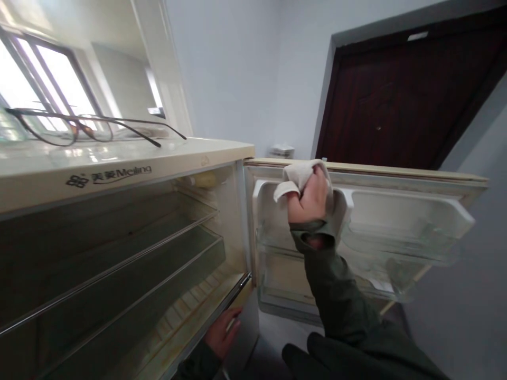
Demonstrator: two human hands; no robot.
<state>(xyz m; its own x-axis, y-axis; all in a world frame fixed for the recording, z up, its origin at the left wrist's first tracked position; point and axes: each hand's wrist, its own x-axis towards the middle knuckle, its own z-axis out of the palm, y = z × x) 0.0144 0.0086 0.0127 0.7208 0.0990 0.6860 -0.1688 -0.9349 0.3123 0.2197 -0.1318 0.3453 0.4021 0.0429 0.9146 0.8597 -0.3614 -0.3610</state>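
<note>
A crumpled white cloth [300,175] is gripped in my right hand [311,198]. That hand rests with it at the upper inner edge of the opened fridge door [396,177], above the clear door shelves [400,232]. My left hand [224,333] is low, beside the lower front edge of the fridge [178,166]. Its fingers are partly bent with a gap between them, and I see no object held there. Glass shelves [138,264] span the fridge's interior, and a yellowish item [204,179] sits high at its back corner.
Eyeglasses [75,129] lie on top of the fridge, near the front edge. Behind the fridge door are a pale wall [233,74] and a dark red-brown door [380,100]. A mirror or glass pane [99,58] stands at the upper left.
</note>
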